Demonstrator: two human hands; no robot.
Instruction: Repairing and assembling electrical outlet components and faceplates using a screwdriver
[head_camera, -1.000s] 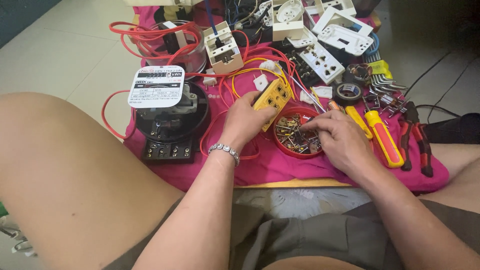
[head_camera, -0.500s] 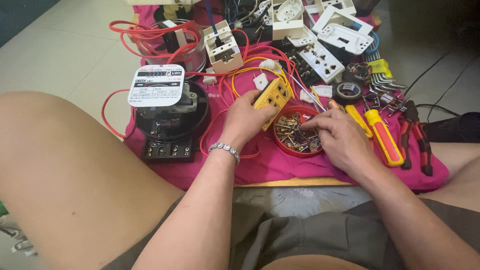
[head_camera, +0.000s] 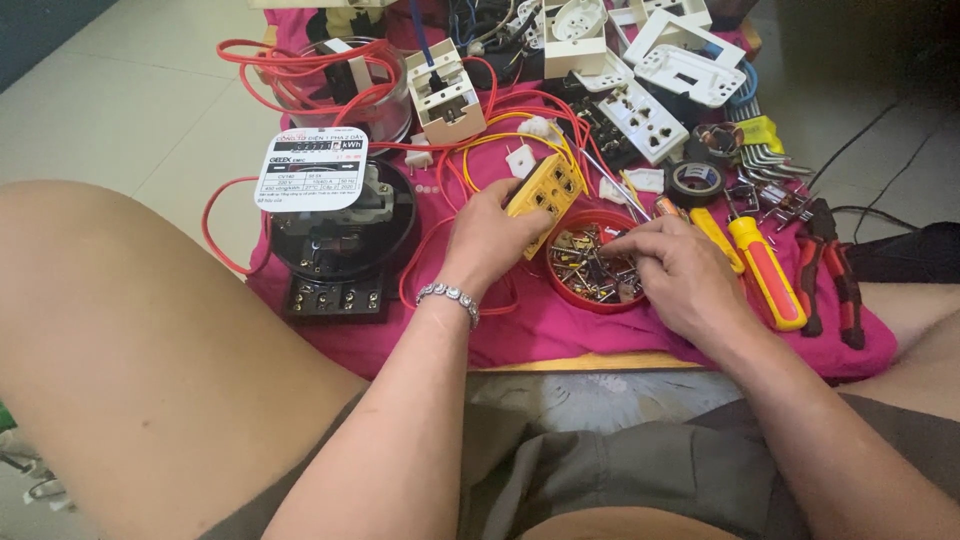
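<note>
The yellow socket block (head_camera: 545, 192) is held pinched in the left hand (head_camera: 487, 243), tilted, its long axis running from lower left to upper right, holed face turned up and right. Just right of it, the red dish of screws (head_camera: 592, 268) is picked at by the right hand (head_camera: 680, 272), fingertips pressed together. Beyond the dish, a yellow-handled screwdriver (head_camera: 765, 272) and red pliers (head_camera: 828, 268) are laid; left of the block, a black meter (head_camera: 340, 222) is set on the pink-covered surface (head_camera: 560, 330).

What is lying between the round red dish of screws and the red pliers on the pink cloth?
In the head view, two screwdrivers lie between the red dish and the pliers: a yellow one and a red-and-yellow one. The right hand covers part of that stretch.
</note>
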